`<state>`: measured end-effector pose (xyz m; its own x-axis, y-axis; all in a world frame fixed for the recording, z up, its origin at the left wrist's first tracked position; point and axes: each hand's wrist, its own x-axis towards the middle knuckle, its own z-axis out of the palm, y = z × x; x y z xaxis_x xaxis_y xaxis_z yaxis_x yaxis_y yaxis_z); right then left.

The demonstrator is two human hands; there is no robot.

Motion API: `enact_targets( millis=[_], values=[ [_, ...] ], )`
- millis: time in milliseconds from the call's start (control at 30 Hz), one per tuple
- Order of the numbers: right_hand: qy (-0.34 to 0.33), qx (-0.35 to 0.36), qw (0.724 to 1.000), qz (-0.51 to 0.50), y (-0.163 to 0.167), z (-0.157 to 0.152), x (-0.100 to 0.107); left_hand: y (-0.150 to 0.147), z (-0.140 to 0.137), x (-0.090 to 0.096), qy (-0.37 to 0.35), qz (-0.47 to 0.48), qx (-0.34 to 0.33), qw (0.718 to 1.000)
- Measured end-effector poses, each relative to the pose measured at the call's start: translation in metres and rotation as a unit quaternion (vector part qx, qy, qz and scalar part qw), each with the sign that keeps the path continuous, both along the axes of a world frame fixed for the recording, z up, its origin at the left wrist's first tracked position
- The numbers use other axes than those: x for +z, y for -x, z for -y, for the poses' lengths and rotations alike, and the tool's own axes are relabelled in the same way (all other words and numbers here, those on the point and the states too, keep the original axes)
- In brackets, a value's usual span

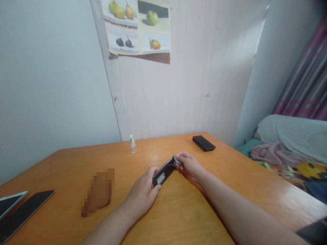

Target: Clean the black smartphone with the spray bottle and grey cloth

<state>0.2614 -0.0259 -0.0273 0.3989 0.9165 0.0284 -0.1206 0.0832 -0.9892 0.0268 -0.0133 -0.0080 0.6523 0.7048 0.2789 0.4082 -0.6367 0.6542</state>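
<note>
label (161, 178) on black device (168, 168) too small to read, brown object (99, 191) pixelated (unidentifiable), fruit pictures (137, 26) cropped

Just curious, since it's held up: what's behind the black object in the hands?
Orange tabletop shows beyond the black object; its far side is turned away and hidden.

A glossy orange-brown wooden table (189, 214) carries everything. A small clear bottle (133, 147) stands near its far edge, and a dark phone-shaped slab (203, 143) lies near the far right corner. At left, a black flat panel (25, 213) lies just beside a white-edged tablet (11, 201); a pixelated brown object (99, 190), unidentifiable, lies nearer the middle.
</note>
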Motion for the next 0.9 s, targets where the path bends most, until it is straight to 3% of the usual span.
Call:
enact_targets(
  millis=[200,367,600,900],
  values=[
    [-0.013,-0.021,1.0,-0.011,-0.003,0.001,0.009,-0.004,0.002,-0.003,0.057,0.02,-0.008,0.998],
    [-0.021,-0.013,1.0,0.002,-0.005,0.003,0.016,-0.001,0.003,0.005,0.024,-0.004,-0.007,1.0],
    [-0.019,-0.026,0.999,0.041,-0.004,0.006,0.019,-0.002,0.005,0.004,0.022,-0.013,-0.057,0.998],
    [0.013,-0.089,0.986,0.14,-0.002,0.005,0.017,-0.004,0.003,0.004,0.003,-0.054,-0.06,0.997]
  ],
)
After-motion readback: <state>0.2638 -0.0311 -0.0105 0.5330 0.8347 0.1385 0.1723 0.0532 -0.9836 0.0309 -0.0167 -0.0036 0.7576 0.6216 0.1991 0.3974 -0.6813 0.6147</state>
